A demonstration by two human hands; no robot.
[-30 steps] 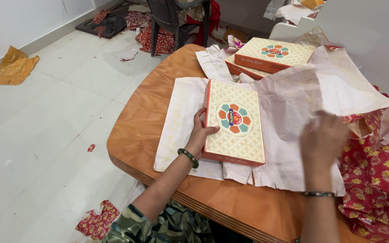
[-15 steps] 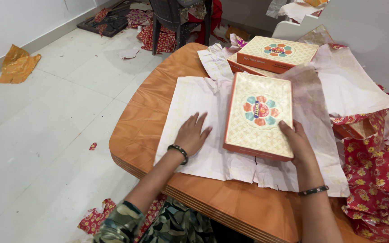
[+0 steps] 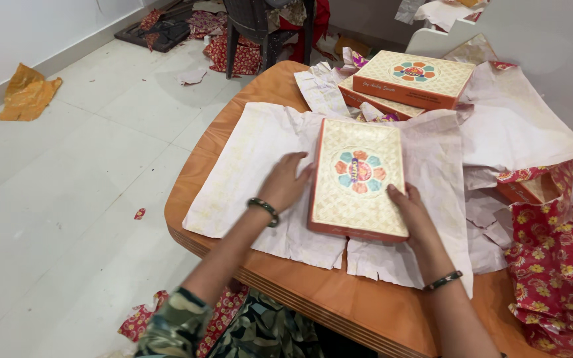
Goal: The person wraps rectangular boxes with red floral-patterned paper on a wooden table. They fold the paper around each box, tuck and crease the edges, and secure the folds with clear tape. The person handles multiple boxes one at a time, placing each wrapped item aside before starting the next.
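Note:
A flat cream box (image 3: 356,176) with orange sides and a flower emblem on its lid lies on a creased white paper sheet (image 3: 247,166) spread over the orange table (image 3: 339,308). My left hand (image 3: 285,184) lies flat on the paper, fingers apart, with its fingertips against the box's left side. My right hand (image 3: 411,211) holds the box at its near right corner, fingers on the lid. Both wrists wear bangles.
Two similar boxes (image 3: 414,76) are stacked at the table's far side among crumpled white paper. Red floral wrapping paper (image 3: 558,265) is heaped at the right. A dark chair (image 3: 260,26) stands beyond the table. Paper scraps, including an orange piece (image 3: 28,93), litter the floor.
My right hand let go of the white paper, took the box and slid it from the right back to the sheet's middle. My left hand released the box, flattened on the paper, then met its left side.

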